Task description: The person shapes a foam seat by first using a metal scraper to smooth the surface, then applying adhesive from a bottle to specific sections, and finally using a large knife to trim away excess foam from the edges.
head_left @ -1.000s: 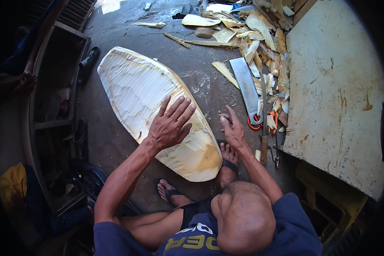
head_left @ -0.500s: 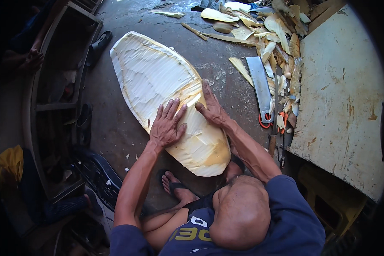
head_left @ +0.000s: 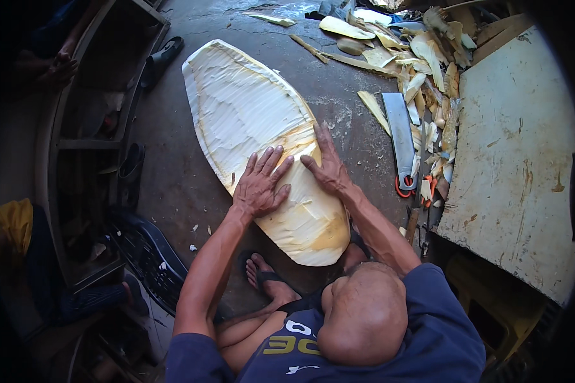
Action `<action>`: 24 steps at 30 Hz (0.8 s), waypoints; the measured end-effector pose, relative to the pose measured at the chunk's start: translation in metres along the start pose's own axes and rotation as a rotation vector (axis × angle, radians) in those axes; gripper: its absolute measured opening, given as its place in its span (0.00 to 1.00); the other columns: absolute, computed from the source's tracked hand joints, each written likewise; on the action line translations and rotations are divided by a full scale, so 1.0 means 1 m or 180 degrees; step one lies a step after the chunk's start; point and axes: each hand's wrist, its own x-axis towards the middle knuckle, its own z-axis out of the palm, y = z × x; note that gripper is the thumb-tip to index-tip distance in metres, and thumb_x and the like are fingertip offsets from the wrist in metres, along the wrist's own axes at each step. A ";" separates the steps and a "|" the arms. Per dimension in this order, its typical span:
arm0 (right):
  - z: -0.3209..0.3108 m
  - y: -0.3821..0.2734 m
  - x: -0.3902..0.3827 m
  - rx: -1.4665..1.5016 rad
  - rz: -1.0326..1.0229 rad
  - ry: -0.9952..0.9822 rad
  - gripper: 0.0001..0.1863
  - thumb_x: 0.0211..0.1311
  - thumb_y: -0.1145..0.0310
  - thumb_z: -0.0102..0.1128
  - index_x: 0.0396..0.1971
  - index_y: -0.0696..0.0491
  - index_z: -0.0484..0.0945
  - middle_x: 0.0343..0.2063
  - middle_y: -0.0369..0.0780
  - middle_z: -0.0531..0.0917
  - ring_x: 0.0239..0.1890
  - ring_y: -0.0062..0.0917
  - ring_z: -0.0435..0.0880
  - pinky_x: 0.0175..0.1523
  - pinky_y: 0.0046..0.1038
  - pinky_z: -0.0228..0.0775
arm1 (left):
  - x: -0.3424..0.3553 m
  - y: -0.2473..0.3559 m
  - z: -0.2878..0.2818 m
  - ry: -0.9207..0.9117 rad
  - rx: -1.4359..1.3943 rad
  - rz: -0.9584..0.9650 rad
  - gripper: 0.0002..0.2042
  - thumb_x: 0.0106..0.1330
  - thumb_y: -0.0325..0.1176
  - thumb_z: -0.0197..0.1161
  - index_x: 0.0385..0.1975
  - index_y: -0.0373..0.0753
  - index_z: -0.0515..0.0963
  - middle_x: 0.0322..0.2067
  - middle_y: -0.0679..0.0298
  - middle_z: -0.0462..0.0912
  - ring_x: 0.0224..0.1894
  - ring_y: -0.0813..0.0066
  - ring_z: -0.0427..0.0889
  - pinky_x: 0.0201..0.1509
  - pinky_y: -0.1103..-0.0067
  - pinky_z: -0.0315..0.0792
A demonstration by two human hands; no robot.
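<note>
saw one dark grey floor (head_left: 172,159), scuffed and dusty. found one pale, stained panel (head_left: 517,159) beside the floor's right edge, and one open shelf unit (head_left: 88,145) along the left. noted one heap of scraps (head_left: 428,54), cream and brown, at the far right corner, too tangled to count. counted one leaf-shaped slab (head_left: 252,115), lying on the middle of the floor, slanting from far left to near right: cream-white, ridged across the far half, lined thinly inside the left edge, streaked brown at the middle, smoother and yellower toward the near end. saw one broad metal blade (head_left: 398,131), red-orange at its near end, beside the heap. made out at least two dark shoes (head_left: 161,60) by the floor's left edge. saw the left hand (head_left: 260,184) open, spread flat on the slab; saw the right hand (head_left: 331,171) open too, stretched along the slab's right edge, making two. noticed a few white crumbs (head_left: 192,247) left of the slab.
</note>
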 end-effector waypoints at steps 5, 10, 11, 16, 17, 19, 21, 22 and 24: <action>0.002 -0.003 -0.019 0.0715 0.0380 0.1298 0.44 0.73 0.45 0.57 0.77 0.55 0.51 0.71 0.56 0.63 0.74 0.47 0.63 0.74 0.39 0.58 | -0.013 -0.028 0.000 -0.0174 -0.0345 0.0036 0.31 0.75 0.49 0.51 0.76 0.50 0.59 0.77 0.54 0.55 0.79 0.54 0.53 0.81 0.57 0.44; -0.043 0.002 -0.100 0.0382 0.0321 0.1319 0.14 0.67 0.66 0.68 0.45 0.60 0.82 0.40 0.40 0.84 0.40 0.24 0.84 0.44 0.26 0.77 | -0.074 -0.118 -0.033 0.1312 0.0486 -0.1042 0.26 0.74 0.35 0.55 0.72 0.42 0.64 0.71 0.53 0.67 0.73 0.52 0.65 0.76 0.59 0.57; -0.047 0.011 -0.117 0.0562 0.0557 0.1202 0.12 0.68 0.66 0.68 0.42 0.60 0.83 0.35 0.38 0.85 0.35 0.19 0.83 0.39 0.23 0.76 | -0.082 -0.129 -0.040 0.1335 0.0483 -0.1098 0.26 0.74 0.35 0.55 0.72 0.42 0.64 0.71 0.53 0.67 0.73 0.52 0.65 0.76 0.59 0.57; -0.055 -0.014 -0.158 0.1712 0.1434 0.1041 0.08 0.71 0.67 0.66 0.39 0.55 0.86 0.21 0.30 0.81 0.20 0.09 0.74 0.23 0.16 0.63 | -0.090 -0.119 -0.038 0.0893 -0.0700 -0.1489 0.13 0.70 0.32 0.60 0.52 0.37 0.80 0.57 0.50 0.78 0.57 0.49 0.78 0.62 0.62 0.73; -0.052 -0.018 -0.156 0.1685 0.1432 0.1037 0.08 0.71 0.67 0.66 0.39 0.55 0.86 0.21 0.30 0.81 0.20 0.09 0.74 0.23 0.16 0.63 | -0.083 -0.105 -0.030 0.1181 -0.0813 -0.1217 0.12 0.70 0.33 0.62 0.49 0.38 0.82 0.58 0.50 0.77 0.59 0.49 0.77 0.62 0.62 0.73; -0.047 -0.023 -0.151 0.1780 0.1211 0.0606 0.08 0.70 0.67 0.67 0.39 0.56 0.86 0.18 0.29 0.80 0.16 0.10 0.71 0.21 0.17 0.61 | -0.065 -0.079 -0.016 0.1297 -0.0586 -0.1054 0.11 0.68 0.33 0.64 0.46 0.38 0.83 0.58 0.51 0.77 0.59 0.49 0.77 0.61 0.63 0.74; -0.035 -0.030 -0.139 0.1744 0.1140 -0.0226 0.14 0.73 0.60 0.64 0.34 0.56 0.87 0.16 0.30 0.78 0.16 0.10 0.72 0.22 0.18 0.61 | -0.064 -0.076 -0.013 0.1411 -0.0284 -0.0924 0.10 0.66 0.34 0.67 0.44 0.38 0.84 0.58 0.52 0.77 0.59 0.50 0.76 0.60 0.64 0.74; -0.027 -0.037 -0.131 0.1731 0.1262 -0.0694 0.18 0.74 0.56 0.63 0.32 0.56 0.87 0.15 0.30 0.78 0.17 0.10 0.72 0.22 0.19 0.62 | -0.067 -0.083 -0.015 0.1310 -0.0585 -0.0940 0.08 0.64 0.33 0.69 0.40 0.39 0.84 0.56 0.53 0.78 0.58 0.51 0.76 0.60 0.63 0.73; -0.010 -0.036 -0.118 0.0824 0.0879 -0.0645 0.23 0.73 0.50 0.61 0.28 0.56 0.87 0.11 0.33 0.76 0.16 0.12 0.73 0.23 0.24 0.65 | -0.058 -0.084 -0.011 0.1165 -0.1046 -0.0786 0.07 0.59 0.31 0.72 0.34 0.39 0.82 0.46 0.56 0.80 0.52 0.53 0.77 0.56 0.63 0.72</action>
